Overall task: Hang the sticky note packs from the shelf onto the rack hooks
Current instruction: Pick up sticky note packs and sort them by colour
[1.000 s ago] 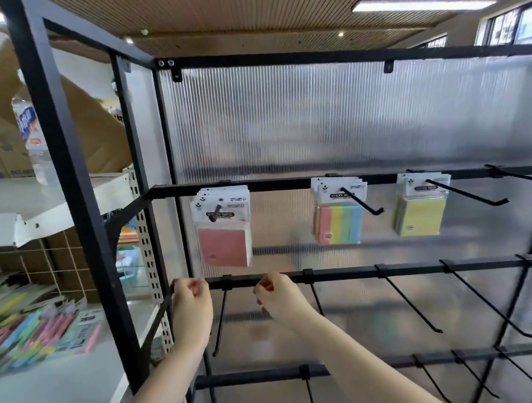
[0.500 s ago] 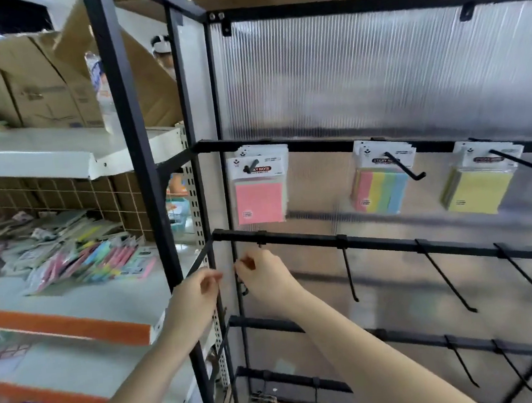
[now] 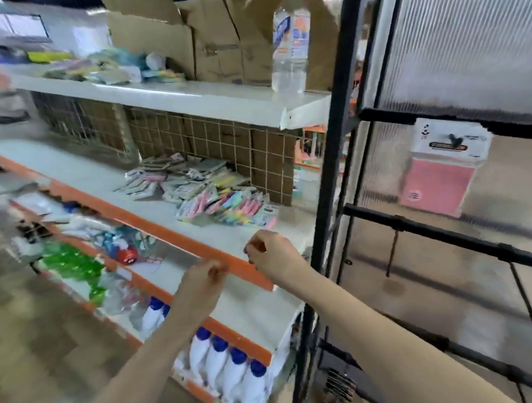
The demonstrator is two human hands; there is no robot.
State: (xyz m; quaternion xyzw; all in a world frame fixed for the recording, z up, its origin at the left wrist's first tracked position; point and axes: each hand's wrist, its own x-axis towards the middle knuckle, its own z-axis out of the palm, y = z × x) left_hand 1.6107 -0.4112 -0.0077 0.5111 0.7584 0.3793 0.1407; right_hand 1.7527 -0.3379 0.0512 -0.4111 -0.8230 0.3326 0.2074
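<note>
- Packs point(image 3: 225, 202) in a loose heap on the middle shelf point(image 3: 91, 173), near its right end, close by the black rack point(image 3: 331, 174); some pastel, some grey, partly overlapping.
- Probably light and thin: paper pads with a card header, wrapped in film, so likely a little slippery and easy to bend.
- Best to take one by the stiff header, near the hanging hole, and not by the soft pad; best to lift only the top one, otherwise risk of dragging its neighbours.
- One pink pack point(image 3: 442, 169) already on a rack hook point(image 3: 455, 140); empty hooks on the bar below.
- Left hand point(image 3: 205, 281) in front of the orange shelf edge, fingers loosely curled, holding nothing visible.
- Right hand point(image 3: 272, 255) just beside it, a little higher, fingers bent with fingertip and thumb close together; nothing seen between them, though blur makes this not fully sure.
- Both hands short of the heap, touching no pack.
</note>
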